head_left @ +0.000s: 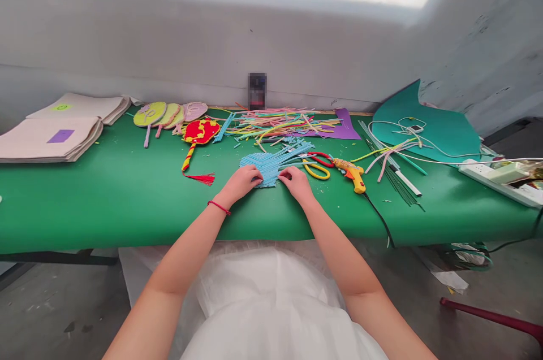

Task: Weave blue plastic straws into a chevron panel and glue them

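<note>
A light blue woven piece made of paper strips (267, 167) lies on the green table (106, 202) in front of me. My left hand (242, 180), with a red cord at the wrist, rests on its left edge with fingers curled onto the strips. On the right edge my right hand (296, 181) pinches the strips with bent fingers. Loose blue strip ends fan out behind the piece toward the right.
Behind lies a heap of coloured strips (280, 122), a red and yellow fan with tassel (197, 137), several pastel fans (163, 114). To the right are yellow scissors (316, 168), a glue gun (352, 172), teal sheet (428, 125), power strip (500, 179). Paper stacks (55, 128) sit far left.
</note>
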The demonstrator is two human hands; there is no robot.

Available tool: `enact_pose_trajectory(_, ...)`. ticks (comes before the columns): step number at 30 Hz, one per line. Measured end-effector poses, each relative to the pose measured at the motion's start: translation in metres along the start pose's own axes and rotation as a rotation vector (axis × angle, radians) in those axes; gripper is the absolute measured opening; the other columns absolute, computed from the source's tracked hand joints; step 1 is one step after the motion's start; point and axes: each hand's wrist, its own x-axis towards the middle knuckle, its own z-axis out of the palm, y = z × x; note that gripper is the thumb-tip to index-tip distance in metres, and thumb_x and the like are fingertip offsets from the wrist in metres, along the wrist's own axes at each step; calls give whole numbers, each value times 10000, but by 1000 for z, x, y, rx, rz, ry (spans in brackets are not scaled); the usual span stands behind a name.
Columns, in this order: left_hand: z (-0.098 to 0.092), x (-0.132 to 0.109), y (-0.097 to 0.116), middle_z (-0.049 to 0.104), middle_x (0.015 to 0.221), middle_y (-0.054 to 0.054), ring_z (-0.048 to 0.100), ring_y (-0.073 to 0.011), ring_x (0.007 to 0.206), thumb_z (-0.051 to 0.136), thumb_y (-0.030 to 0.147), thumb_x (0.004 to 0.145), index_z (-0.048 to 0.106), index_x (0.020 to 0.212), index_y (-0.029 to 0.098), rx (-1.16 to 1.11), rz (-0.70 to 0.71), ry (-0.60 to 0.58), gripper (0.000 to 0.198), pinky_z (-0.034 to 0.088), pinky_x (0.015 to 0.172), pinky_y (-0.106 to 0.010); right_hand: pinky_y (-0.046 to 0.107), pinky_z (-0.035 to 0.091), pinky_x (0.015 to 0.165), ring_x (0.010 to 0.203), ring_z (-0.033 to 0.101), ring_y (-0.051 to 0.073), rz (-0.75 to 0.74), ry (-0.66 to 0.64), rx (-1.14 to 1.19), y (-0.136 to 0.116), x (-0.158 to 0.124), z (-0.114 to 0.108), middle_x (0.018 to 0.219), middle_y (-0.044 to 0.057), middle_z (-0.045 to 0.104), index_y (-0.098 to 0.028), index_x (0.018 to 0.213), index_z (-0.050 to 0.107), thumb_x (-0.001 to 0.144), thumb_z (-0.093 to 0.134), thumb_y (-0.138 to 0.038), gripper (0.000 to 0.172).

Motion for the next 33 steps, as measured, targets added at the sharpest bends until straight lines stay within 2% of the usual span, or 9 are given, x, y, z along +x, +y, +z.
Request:
enact_pose_trajectory(13,2,1,0,613,860,-42,569,-183,843,548,170,818,660,808,190,10,-17,2,114,451,763,-298,306,449,697,692,556,161,-1,3,-18,-2,-1,0,801,23,598,-211,753,618,810,564,-274,101)
enact_pose_trajectory(23,1,0,1,607,860,-44,562,-182,839,541,155,819,657,814,190,26,0,-3,121,447,752,-300,313,465,713,778,564,183,-96,6,-25,-10,-3,-1,832,40,589,-206,808,609,832,520,-211,92)
enact_pose_trajectory(28,0,0,3,613,869,-45,563,-189,847,549,141,817,658,817,187,21,-19,-11,118,442,755,-302,315,468,733,804,585,192,-99,-11,-113,-21,-8,-6,870,54,623,-201,845,620,855,494,-177,128)
enact_pose_trajectory(33,1,1,2,610,856,-44,562,-191,853,555,144,816,657,816,187,30,-21,-17,111,442,765,-301,355,471,815,925,601,233,-151,-38,-270,-29,-21,-5,988,100,654,-179,958,651,903,430,-172,227)
